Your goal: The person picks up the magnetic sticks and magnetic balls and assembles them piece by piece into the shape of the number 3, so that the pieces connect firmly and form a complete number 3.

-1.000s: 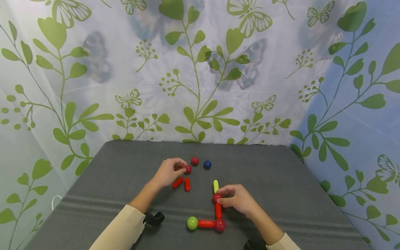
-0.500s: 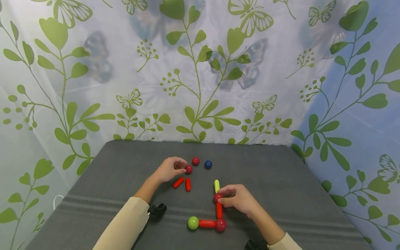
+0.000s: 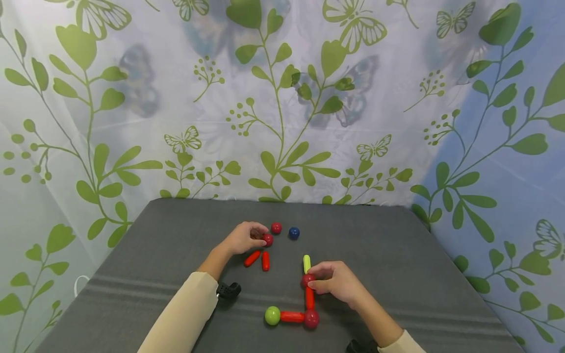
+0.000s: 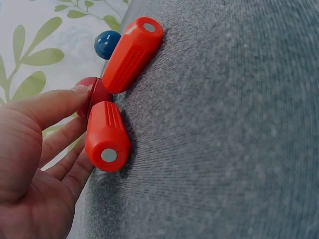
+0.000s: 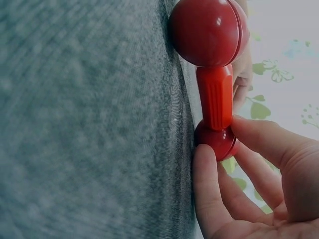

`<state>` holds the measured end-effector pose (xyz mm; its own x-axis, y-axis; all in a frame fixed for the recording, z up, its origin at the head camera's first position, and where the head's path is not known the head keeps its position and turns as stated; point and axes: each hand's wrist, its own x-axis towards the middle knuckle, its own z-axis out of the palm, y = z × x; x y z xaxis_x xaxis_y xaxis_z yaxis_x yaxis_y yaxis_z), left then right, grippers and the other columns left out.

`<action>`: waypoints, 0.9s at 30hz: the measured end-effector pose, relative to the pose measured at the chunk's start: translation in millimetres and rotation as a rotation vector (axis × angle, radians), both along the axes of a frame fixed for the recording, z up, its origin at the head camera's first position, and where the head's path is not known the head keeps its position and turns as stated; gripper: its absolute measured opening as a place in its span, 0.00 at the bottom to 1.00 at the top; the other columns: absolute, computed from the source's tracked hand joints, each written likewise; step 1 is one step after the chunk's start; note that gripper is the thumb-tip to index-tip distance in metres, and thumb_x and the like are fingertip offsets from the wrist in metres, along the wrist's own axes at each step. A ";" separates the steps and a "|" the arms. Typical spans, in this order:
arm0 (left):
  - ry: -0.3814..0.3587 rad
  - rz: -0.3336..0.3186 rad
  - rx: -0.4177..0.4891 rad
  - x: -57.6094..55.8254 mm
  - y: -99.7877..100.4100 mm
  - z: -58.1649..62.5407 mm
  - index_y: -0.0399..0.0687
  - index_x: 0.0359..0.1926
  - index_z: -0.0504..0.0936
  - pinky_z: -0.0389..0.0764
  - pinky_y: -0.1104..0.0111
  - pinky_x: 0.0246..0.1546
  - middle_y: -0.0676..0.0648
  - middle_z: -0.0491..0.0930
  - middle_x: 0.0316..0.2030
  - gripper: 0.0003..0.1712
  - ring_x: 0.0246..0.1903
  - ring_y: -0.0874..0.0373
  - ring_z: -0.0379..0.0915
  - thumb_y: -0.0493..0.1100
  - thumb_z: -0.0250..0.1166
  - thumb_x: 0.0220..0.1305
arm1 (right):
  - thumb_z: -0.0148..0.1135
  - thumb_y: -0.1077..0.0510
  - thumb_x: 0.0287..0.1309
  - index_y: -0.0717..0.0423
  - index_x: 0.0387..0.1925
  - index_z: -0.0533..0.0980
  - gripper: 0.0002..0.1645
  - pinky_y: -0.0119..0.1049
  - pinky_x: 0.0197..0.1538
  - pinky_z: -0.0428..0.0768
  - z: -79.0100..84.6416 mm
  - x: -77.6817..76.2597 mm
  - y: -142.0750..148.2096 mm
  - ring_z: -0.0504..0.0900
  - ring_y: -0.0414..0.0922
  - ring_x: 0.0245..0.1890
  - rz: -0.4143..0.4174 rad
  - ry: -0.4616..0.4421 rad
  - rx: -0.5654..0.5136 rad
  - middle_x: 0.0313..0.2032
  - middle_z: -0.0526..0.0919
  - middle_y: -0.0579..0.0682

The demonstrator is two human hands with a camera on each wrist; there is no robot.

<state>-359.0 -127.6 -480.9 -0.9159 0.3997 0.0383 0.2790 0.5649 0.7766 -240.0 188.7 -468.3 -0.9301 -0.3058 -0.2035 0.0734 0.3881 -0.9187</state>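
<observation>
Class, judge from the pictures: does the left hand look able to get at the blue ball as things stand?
Probably yes: the left hand is near the blue ball, which lies apart with nothing covering it. The red ball that hand pinches is likely the main hindrance and would probably need releasing first.

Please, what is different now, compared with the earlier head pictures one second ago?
The left sleeve shifted to the right and forward, and the left hand moved slightly right at the red ball, its thumb on it. No clear new grip or release shows. The right hand stayed, holding the upper red ball of the joined chain; the blue ball and yellow-green rod also stayed.
</observation>
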 end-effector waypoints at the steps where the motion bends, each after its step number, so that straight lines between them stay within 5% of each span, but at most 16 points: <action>1: 0.003 -0.002 0.001 0.1 0.4 0.0 0.49 0.54 0.85 0.84 0.63 0.46 0.49 0.87 0.45 0.18 0.44 0.58 0.82 0.40 0.74 0.63 | 0.78 0.60 0.54 0.59 0.52 0.84 0.22 0.42 0.44 0.88 0.0 0.0 0.1 0.86 0.45 0.40 -0.002 -0.001 0.002 0.47 0.88 0.55; 27: 0.007 0.000 -0.019 -2.6 6.8 -1.3 0.51 0.52 0.86 0.82 0.61 0.49 0.49 0.85 0.47 0.16 0.43 0.58 0.79 0.38 0.74 0.62 | 0.76 0.61 0.55 0.61 0.59 0.80 0.29 0.43 0.44 0.88 0.3 -4.0 0.6 0.86 0.46 0.41 0.046 -0.004 -0.010 0.47 0.85 0.56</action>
